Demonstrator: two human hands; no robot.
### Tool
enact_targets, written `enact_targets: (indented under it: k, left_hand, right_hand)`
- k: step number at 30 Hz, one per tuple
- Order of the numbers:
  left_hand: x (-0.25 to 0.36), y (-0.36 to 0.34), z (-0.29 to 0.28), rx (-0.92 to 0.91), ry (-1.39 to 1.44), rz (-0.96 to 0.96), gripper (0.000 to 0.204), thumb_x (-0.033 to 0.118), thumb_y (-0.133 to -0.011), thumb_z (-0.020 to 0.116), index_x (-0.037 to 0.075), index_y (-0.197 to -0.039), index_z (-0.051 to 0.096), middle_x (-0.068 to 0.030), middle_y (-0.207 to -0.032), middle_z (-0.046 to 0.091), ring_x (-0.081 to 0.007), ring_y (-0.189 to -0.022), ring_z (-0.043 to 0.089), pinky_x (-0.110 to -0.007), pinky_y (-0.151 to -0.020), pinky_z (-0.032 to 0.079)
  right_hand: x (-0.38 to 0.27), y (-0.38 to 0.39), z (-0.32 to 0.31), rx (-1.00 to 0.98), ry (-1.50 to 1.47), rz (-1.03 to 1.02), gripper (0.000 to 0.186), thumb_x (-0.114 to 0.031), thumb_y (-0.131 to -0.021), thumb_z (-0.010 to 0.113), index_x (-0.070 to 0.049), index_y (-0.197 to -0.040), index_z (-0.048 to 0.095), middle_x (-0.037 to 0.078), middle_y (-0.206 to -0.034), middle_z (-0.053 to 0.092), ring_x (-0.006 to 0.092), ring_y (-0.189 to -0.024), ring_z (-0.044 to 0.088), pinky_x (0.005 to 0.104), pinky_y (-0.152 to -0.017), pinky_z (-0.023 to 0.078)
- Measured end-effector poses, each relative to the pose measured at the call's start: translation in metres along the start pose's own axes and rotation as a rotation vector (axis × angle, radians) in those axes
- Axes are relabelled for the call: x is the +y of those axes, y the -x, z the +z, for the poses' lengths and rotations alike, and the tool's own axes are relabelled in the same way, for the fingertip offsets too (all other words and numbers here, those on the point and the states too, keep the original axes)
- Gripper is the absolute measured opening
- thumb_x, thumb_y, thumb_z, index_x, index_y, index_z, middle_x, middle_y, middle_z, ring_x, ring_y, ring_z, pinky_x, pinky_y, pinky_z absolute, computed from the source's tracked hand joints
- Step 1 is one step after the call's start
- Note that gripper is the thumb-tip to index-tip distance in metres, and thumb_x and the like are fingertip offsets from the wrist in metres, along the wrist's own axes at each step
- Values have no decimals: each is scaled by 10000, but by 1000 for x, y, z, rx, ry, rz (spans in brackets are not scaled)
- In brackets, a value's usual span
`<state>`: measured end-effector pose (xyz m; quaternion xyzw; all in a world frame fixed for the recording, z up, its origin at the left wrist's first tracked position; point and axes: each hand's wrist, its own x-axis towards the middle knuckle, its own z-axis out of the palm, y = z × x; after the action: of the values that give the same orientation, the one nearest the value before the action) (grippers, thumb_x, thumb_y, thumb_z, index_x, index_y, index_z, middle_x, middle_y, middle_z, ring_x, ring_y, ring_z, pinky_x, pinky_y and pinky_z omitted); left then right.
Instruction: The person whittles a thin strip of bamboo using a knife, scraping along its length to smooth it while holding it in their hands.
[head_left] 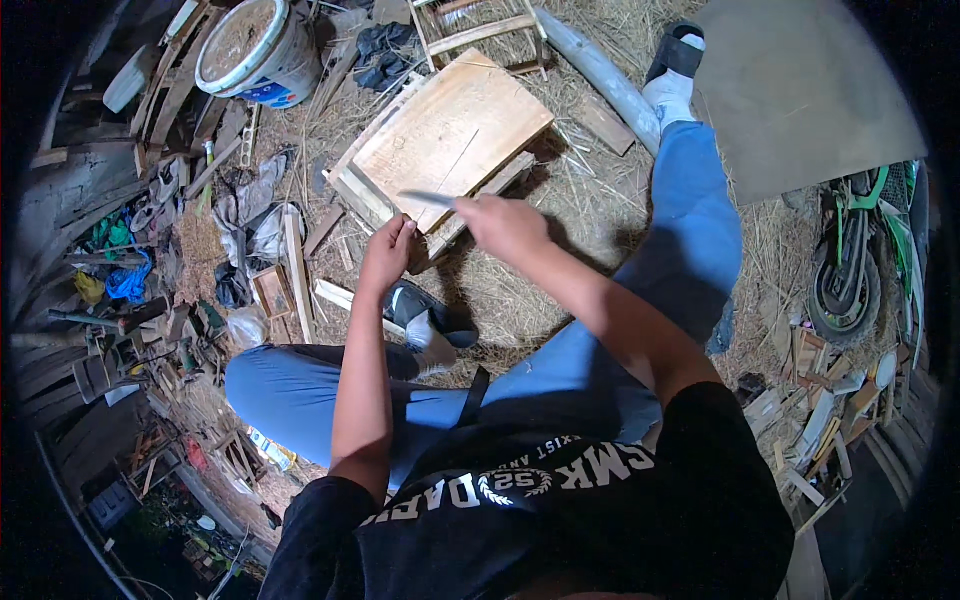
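In front of me a wide pale wooden board (pixel 455 125) lies on a low wooden base, with a dark crack line across its top. My right hand (pixel 503 228) is closed round a knife, its handle hidden in the fist. The knife's blade (pixel 425 198) points left over the board's near corner. Fingers bent, my left hand (pixel 387 256) grips the near end of a narrow wooden strip (pixel 364 193) running along the board's left edge. Its fingertips are close below the blade.
A white bucket (pixel 240 50) stands at the far left, beside scrap wood and rags. At the far side are a slatted wooden frame (pixel 480 35) and a grey pipe (pixel 600 75). A flat sheet (pixel 800 100) and a small wheeled vehicle (pixel 850 255) are on the right. Straw covers the ground.
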<state>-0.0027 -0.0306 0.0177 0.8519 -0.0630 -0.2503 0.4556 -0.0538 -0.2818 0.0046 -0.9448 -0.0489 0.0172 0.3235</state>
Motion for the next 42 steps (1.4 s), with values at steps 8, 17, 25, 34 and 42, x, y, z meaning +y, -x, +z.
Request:
enact_targets:
  k: [8, 17, 25, 34, 42]
  left_hand:
    - [-10, 1, -10, -89, 106, -70, 297, 227, -1084, 506, 55, -848, 557, 40, -658, 487, -68, -614, 438, -262, -574, 382]
    - [3, 5, -9, -96, 140, -124, 309, 265, -1090, 508, 64, -863, 572, 56, -638, 467, -56, -572, 401, -262, -533, 334]
    - [-5, -1, -10, -106, 138, -127, 317, 267, -1094, 505, 67, -855, 569, 56, -634, 475, -51, -569, 399, -259, -526, 325]
    - [5, 3, -8, -92, 116, -101, 309, 257, -1091, 509, 66, -856, 571, 54, -642, 475, -53, -566, 395, -258, -523, 320]
    - [1, 2, -7, -97, 118, -128, 311, 249, -1093, 495, 63, -856, 574, 49, -637, 481, -56, -574, 405, -254, -534, 332]
  right_hand:
    - [41, -18, -58, 155, -68, 239, 189, -280, -1041, 479, -165, -1063, 627, 132, -804, 706, 359, -728, 702, 523, -593, 534]
    - [16, -17, -29, -19, -39, 99, 161, -280, -1014, 510, -175, -1065, 621, 131, -894, 710, 386, -780, 694, 540, -646, 537]
    - [12, -10, -25, -79, 46, 62, 141, -259, -1001, 532, -234, -1115, 612, 110, -867, 684, 367, -749, 714, 524, -603, 565]
    - [55, -40, -49, 180, -47, 194, 133, -298, -1026, 484, -216, -1015, 588, 131, -852, 712, 362, -767, 713, 565, -604, 541]
    - [-14, -4, -23, -161, -13, 75, 143, -246, -1010, 500, -188, -1091, 603, 127, -931, 693, 381, -793, 704, 527, -651, 553]
